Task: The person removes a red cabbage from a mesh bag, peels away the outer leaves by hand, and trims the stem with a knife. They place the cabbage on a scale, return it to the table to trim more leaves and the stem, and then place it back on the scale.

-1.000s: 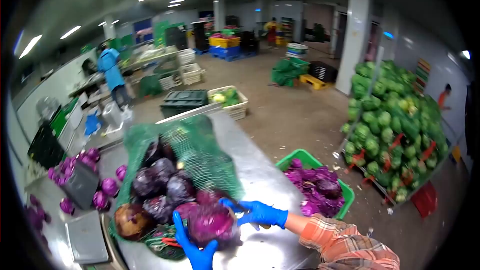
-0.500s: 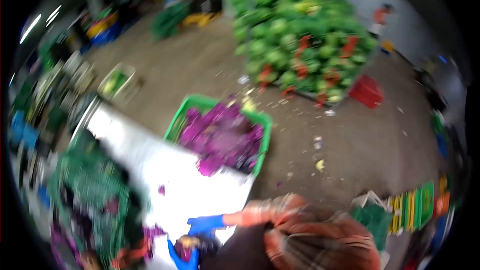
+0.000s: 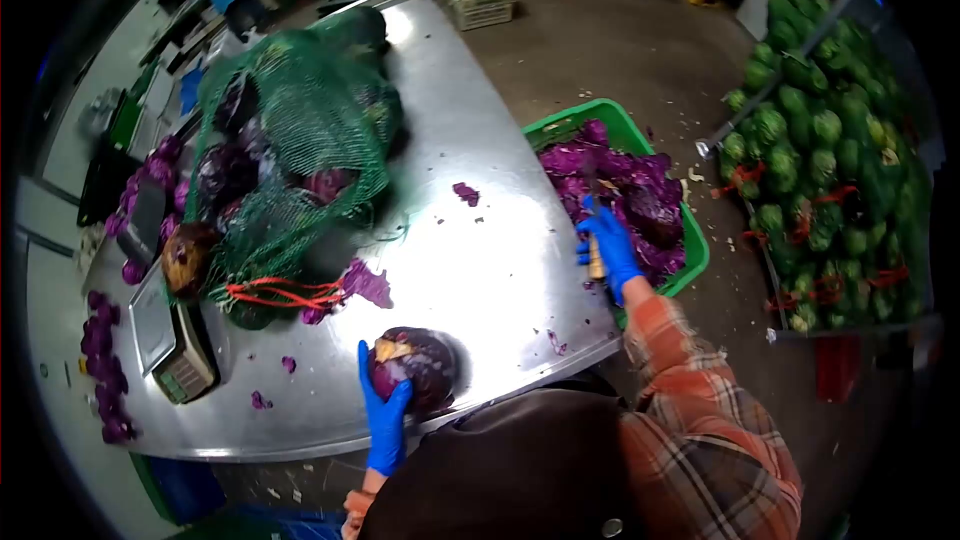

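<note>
Left hand clasps cabbage (blue-gloved).

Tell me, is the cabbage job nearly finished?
Not nearly. Done: the green crate is heaped with cut-off purple leaves. In hand: the left hand steadies one red cabbage on the steel table, while the right hand grips what looks like a knife over the crate. Left: the net sack holds several more heads.

Table: smooth metal, glossy glare. Cabbage: waxy sheen. Net, 10 o'clock: coarse mesh. Crate, 2 o'clock: plastic. Left hand, right hand: smooth rubbery gloves. Handle: wood-like. Sleeve: matt cloth.
</note>
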